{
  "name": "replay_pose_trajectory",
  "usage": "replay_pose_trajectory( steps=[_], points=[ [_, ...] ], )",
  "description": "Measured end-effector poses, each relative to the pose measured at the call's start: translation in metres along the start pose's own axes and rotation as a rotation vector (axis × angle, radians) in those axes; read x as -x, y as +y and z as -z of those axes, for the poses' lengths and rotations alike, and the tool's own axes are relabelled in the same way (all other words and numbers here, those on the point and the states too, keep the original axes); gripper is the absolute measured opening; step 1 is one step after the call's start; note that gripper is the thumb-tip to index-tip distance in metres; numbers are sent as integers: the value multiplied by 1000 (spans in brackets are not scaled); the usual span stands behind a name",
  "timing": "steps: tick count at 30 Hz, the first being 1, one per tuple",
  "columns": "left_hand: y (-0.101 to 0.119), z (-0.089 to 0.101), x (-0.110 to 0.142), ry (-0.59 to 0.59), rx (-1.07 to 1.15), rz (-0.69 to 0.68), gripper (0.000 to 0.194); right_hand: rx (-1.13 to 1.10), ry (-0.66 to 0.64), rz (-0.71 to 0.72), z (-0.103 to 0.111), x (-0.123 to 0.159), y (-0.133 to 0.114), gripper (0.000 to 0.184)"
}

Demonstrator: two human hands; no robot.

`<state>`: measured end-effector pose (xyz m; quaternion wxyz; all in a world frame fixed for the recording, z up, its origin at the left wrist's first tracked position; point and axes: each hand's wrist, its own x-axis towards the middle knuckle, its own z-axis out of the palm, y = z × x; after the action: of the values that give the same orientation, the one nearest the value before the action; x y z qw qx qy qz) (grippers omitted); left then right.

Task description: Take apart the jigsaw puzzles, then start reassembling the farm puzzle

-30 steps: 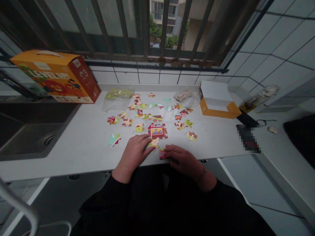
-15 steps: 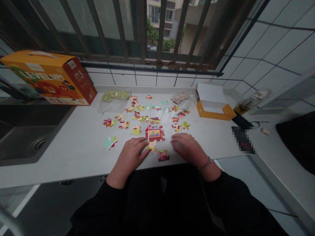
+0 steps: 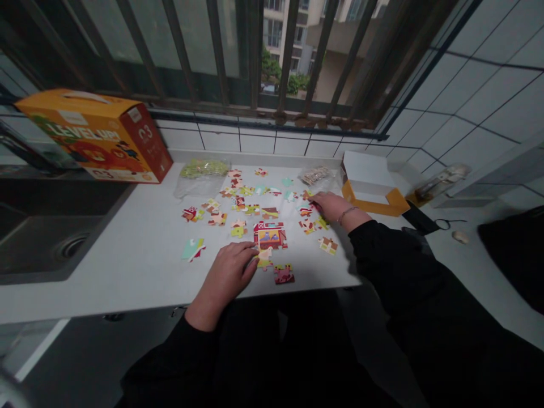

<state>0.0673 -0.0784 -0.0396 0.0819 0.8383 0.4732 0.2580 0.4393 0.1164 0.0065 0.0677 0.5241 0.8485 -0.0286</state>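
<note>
My left hand [image 3: 232,269] rests on the counter with its fingers stretched out. Its fingertips touch the left side of a joined picture of jigsaw pieces, with a red barn part [image 3: 271,238] on top and a yellowish piece [image 3: 264,259] below. A piece with a pink animal [image 3: 284,274] lies just below that. Over at the right cluster, my right hand [image 3: 331,207] reaches down with its fingers extended over a puzzle piece mostly hidden under it. Beside it lie a red-and-white piece [image 3: 305,211] and a brown-and-cream piece [image 3: 328,245].
Loose jigsaw pieces spread across the white counter [image 3: 140,266]. Behind them are a bag of green pieces [image 3: 204,168] and another bag [image 3: 315,175]. An orange carton [image 3: 127,141] stands left by the sink [image 3: 38,243]; an open yellow box [image 3: 374,198] sits right.
My right hand has moved forward and right, from beside the barn picture to the right cluster, uncovering the brown-and-cream piece. My left hand has stayed by the barn picture. The view has shifted slightly.
</note>
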Motion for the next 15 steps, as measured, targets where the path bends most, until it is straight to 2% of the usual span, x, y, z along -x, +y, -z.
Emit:
replay_pose_trajectory(
  steps=[7, 15],
  points=[
    [1, 0, -1, 12, 2, -3, 17, -64, -11, 5, 1, 5, 18, 36],
    [2, 1, 0, 7, -11, 4, 17, -185, 93, -79, 10, 18, 23, 13]
  ],
)
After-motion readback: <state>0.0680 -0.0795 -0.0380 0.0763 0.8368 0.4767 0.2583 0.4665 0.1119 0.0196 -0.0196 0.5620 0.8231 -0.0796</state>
